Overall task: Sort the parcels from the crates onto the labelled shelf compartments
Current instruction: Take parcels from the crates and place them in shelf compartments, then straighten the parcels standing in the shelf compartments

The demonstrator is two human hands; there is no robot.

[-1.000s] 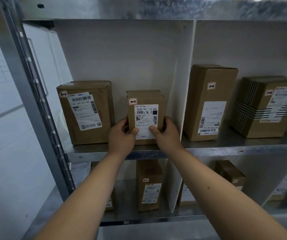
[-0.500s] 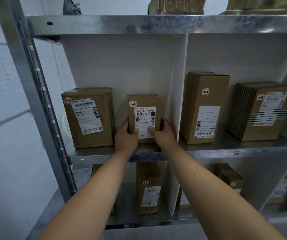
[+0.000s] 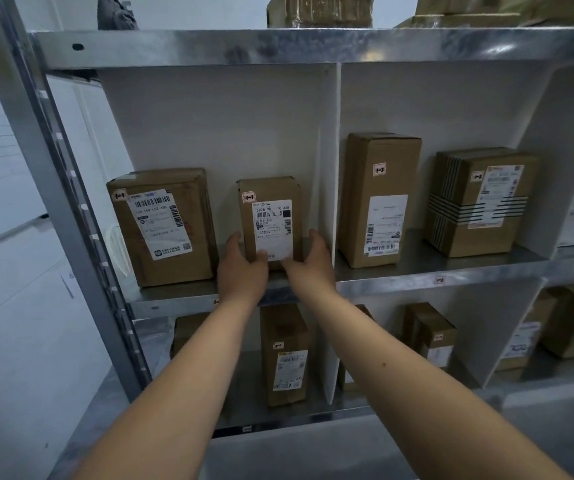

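The small parcel stands upright on the metal shelf, in the left compartment, and its "1-1" sticker faces outward. The left hand cups its lower left edge, with the thumb on the front face and the other fingers laid up the side. The right hand mirrors this, and its fingers curl round the right edge. Whether those tips touch the side wall is unclear.

The step in hand looks like the final seating and release. The box is tall and narrow, so it could rock. The person would do well to check that its base sits flat, then ease both thumbs off together and draw the hands straight back so nothing drags the front face forward.

It is plain brown corrugated card with square corners and a smooth white shipping label under both thumbs. Just outside the right fingers stands the flat white divider, which leaves them a tight slot. Outside the left fingers sits a broader taped carton, its card slightly creased. Beyond the divider stand a tall carton and a striped-tape carton, both tagged "1-2". Below the wrists, another upright carton stands on the lower, dull galvanised shelf.
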